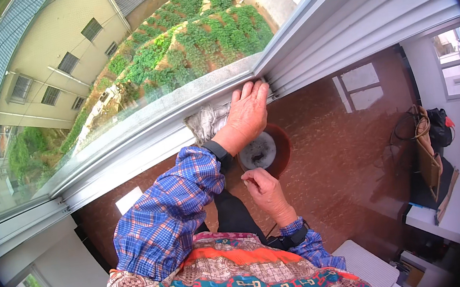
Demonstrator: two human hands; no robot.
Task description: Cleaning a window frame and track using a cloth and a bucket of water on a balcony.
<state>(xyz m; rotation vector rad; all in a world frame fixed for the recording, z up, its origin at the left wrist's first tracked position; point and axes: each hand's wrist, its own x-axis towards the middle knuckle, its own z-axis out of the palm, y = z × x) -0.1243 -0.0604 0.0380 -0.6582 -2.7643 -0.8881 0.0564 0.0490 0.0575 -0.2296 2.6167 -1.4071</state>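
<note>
My left hand (245, 114) lies with fingers stretched out over the window sill, at the corner where the glass pane's frame meets the white side frame. A crumpled grey-white cloth (205, 125) is on the sill against this hand, partly hidden by it. Below, on the floor, stands a reddish bucket (283, 147) with cloudy grey water (258, 150) and a dark spot in it. My right hand (269, 192) hovers at the bucket's near side, fingers curled into a pinch. A tiny pale bit shows at its fingertips; I cannot make out what it is.
The window frame (127, 144) runs diagonally across, with garden plots (217, 39) and a building (58, 55) outside. Reddish-brown floor (345, 146) spreads to the right. A black bag (439, 126) and a cardboard piece (429, 168) sit at the far right. A white sheet (129, 200) lies left.
</note>
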